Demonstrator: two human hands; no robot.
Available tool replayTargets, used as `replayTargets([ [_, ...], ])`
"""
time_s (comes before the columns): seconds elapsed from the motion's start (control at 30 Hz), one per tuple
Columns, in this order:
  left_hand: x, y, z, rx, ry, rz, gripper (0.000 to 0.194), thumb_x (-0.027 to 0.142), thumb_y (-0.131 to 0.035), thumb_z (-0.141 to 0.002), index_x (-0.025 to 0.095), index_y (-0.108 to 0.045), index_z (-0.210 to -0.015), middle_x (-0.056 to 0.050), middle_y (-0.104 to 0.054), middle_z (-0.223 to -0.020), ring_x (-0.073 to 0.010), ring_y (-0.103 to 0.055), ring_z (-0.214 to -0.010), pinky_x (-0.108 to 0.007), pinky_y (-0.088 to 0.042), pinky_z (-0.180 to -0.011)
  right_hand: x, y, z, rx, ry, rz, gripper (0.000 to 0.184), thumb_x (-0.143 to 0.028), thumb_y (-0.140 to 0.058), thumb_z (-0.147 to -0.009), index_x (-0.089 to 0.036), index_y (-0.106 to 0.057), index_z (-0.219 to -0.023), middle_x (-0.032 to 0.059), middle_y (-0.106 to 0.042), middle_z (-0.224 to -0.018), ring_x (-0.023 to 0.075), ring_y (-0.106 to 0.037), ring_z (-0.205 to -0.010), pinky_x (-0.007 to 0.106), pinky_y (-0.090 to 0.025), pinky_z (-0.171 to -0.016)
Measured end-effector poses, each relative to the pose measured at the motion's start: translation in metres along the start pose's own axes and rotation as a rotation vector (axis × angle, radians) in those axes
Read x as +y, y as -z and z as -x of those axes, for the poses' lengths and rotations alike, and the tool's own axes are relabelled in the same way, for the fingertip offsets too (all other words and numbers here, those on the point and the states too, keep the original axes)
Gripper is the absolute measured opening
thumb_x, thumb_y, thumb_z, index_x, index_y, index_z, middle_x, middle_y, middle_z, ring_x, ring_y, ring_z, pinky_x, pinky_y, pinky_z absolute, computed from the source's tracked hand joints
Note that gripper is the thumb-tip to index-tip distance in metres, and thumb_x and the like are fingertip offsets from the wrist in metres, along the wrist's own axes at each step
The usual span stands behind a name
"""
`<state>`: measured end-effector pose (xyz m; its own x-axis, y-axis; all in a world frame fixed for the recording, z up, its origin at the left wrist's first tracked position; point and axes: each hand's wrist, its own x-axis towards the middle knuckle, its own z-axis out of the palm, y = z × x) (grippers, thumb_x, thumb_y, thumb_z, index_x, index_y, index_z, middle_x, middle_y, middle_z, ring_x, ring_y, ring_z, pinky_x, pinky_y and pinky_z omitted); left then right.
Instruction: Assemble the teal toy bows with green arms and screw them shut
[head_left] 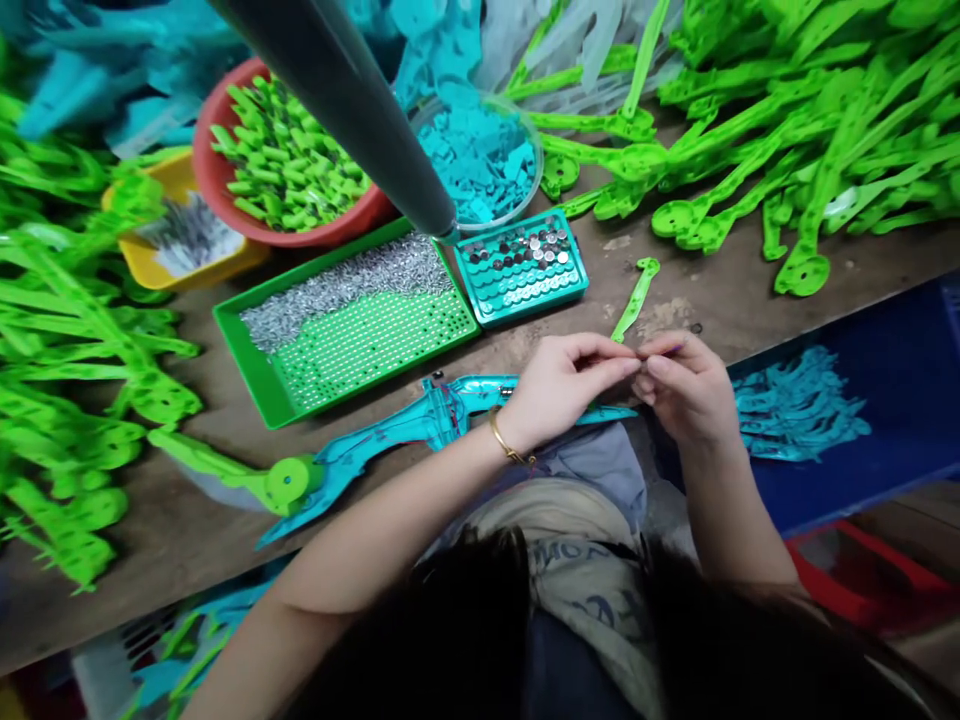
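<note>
My left hand (559, 385) and my right hand (686, 385) meet at the table's near edge, fingertips pinched together on the near end of a slim green plastic strip (636, 295) that slants away toward the table's middle. Both hands are closed in a pinch. A teal plastic arm (397, 435) lies under my left wrist, joined at its left end to a green piece with a round hub (289, 482). A gold bracelet sits on my left wrist.
A green tray (251, 375) of small metal pins, a teal tray (525, 265) of round metal discs, a clear bowl (480, 150) of teal bits, a red bowl (217, 190) of green parts, a yellow tub (150, 265). Green strips are heaped left and right. A blue bin (900, 400) holds teal parts. A grey pole (352, 100) crosses above.
</note>
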<state>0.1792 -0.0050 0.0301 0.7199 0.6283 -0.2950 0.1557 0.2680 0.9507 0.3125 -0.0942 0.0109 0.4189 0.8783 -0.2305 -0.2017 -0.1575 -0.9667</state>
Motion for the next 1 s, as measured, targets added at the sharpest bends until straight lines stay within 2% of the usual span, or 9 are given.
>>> replayTargets([
  [0.1,0.001,-0.002,-0.007,0.087,-0.047,-0.133,0.008,0.021,-0.068,-0.08,0.015,-0.074,-0.08,0.004,-0.059,-0.057,-0.0076,-0.048,-0.052,-0.02,-0.038,-0.051,0.0,0.008,-0.01,-0.048,-0.146,-0.193,0.042,-0.06,-0.073,-0.067,-0.023,-0.058,-0.078,-0.0065,-0.046,-0.057,0.0079,-0.042,-0.044,0.022,-0.035,-0.039],
  [0.2,-0.002,-0.007,-0.015,0.166,-0.09,-0.24,0.009,0.019,-0.065,-0.08,0.015,-0.072,-0.076,0.005,-0.052,-0.053,-0.0072,-0.042,-0.05,-0.02,-0.031,-0.049,0.002,0.019,-0.02,0.031,-0.141,-0.154,0.042,-0.061,-0.071,-0.07,-0.022,-0.059,-0.077,-0.006,-0.047,-0.057,0.0074,-0.043,-0.044,0.022,-0.036,-0.039],
  [0.27,-0.007,-0.01,-0.021,0.226,-0.117,-0.299,0.01,0.018,-0.063,-0.08,0.015,-0.071,-0.075,0.005,-0.055,-0.056,-0.0079,-0.045,-0.053,-0.02,-0.032,-0.051,0.002,0.028,-0.03,0.07,-0.053,0.01,0.039,-0.058,-0.072,-0.072,-0.021,-0.064,-0.082,-0.0043,-0.054,-0.06,0.0088,-0.05,-0.048,0.023,-0.042,-0.043],
  [0.37,-0.017,-0.015,-0.027,0.291,-0.142,-0.405,0.011,0.017,-0.06,-0.082,0.015,-0.07,-0.076,0.003,-0.061,-0.064,-0.0097,-0.051,-0.058,-0.021,-0.036,-0.055,-0.005,0.035,-0.058,0.175,0.241,0.311,0.036,-0.055,-0.066,-0.082,-0.021,-0.069,-0.094,0.0002,-0.068,-0.078,0.0118,-0.063,-0.066,0.026,-0.054,-0.06],
  [0.53,-0.029,-0.023,-0.027,0.321,-0.161,-0.634,0.013,0.016,-0.059,-0.085,0.018,-0.071,-0.08,0.0,-0.066,-0.072,-0.013,-0.057,-0.065,-0.024,-0.041,-0.063,-0.018,0.021,-0.136,-0.17,0.416,0.599,0.036,-0.051,-0.058,-0.089,-0.022,-0.071,-0.106,0.0021,-0.074,-0.099,0.0161,-0.07,-0.09,0.034,-0.057,-0.085],
  [0.63,-0.032,-0.025,-0.025,0.334,-0.173,-0.653,0.012,0.017,-0.06,-0.085,0.018,-0.071,-0.082,0.0,-0.066,-0.073,-0.0133,-0.058,-0.066,-0.024,-0.042,-0.064,-0.021,0.022,-0.165,-0.068,0.503,0.749,0.035,-0.047,-0.061,-0.088,-0.019,-0.072,-0.105,0.0042,-0.074,-0.108,0.0211,-0.066,-0.109,0.042,-0.048,-0.103],
  [0.73,-0.032,-0.023,-0.027,0.36,-0.172,-0.531,0.011,0.017,-0.061,-0.084,0.017,-0.071,-0.081,0.0,-0.066,-0.072,-0.0123,-0.058,-0.066,-0.023,-0.042,-0.064,-0.026,0.037,-0.15,-0.015,0.484,0.726,0.032,-0.043,-0.06,-0.09,-0.02,-0.072,-0.109,0.0031,-0.074,-0.107,0.02,-0.068,-0.105,0.042,-0.05,-0.101],
  [0.9,-0.024,-0.02,-0.034,0.379,-0.105,-0.287,0.01,0.015,-0.061,-0.082,0.015,-0.07,-0.078,0.001,-0.067,-0.072,-0.0103,-0.057,-0.065,-0.021,-0.044,-0.063,-0.034,0.059,-0.083,-0.249,0.265,0.695,0.028,-0.041,-0.063,-0.087,-0.023,-0.074,-0.104,0.0026,-0.076,-0.1,0.0177,-0.07,-0.092,0.036,-0.056,-0.089],
  [1.0,-0.017,-0.019,-0.039,0.363,-0.063,-0.188,0.009,0.017,-0.062,-0.082,0.014,-0.069,-0.077,0.002,-0.065,-0.067,-0.0089,-0.054,-0.059,-0.02,-0.043,-0.059,-0.025,0.065,-0.068,-0.247,0.163,0.568,0.031,-0.044,-0.07,-0.081,-0.022,-0.073,-0.103,0.0033,-0.076,-0.096,0.0175,-0.071,-0.086,0.035,-0.058,-0.085],
])
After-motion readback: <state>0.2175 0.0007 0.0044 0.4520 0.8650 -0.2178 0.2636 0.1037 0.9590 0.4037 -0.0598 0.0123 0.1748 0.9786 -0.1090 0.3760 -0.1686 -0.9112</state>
